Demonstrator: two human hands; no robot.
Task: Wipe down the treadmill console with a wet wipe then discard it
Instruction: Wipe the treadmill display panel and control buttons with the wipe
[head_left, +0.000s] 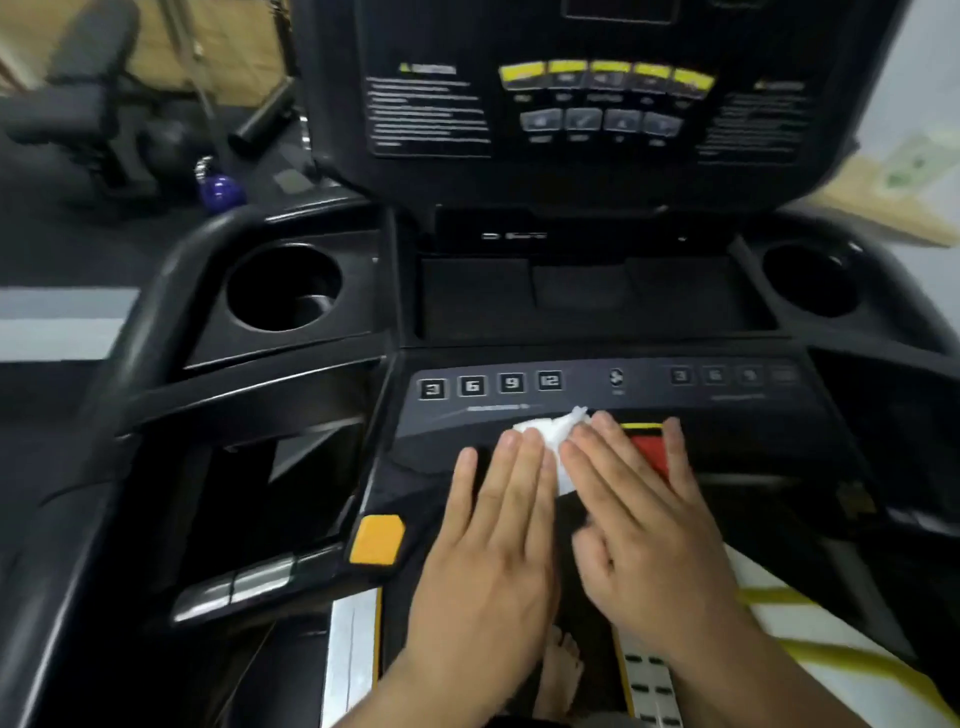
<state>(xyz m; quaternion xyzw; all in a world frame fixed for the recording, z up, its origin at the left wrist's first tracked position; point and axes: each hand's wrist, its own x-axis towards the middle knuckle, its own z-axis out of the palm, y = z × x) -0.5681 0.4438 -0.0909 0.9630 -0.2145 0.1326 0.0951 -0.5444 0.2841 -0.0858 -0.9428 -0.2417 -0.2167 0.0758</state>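
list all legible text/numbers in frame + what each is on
"3", "6", "9", "12": four square keys, left row on the black treadmill console's lower panel.
Right key row: blurred, unreadable.
Upper panel text blocks, yellow and grey buttons: too blurred.
Small white logo under the screen: unreadable.

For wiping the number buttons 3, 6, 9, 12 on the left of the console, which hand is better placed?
Probably the left hand: it lies flat on the crumpled white wet wipe, just below those square number buttons. The right hand covers the red stop button.
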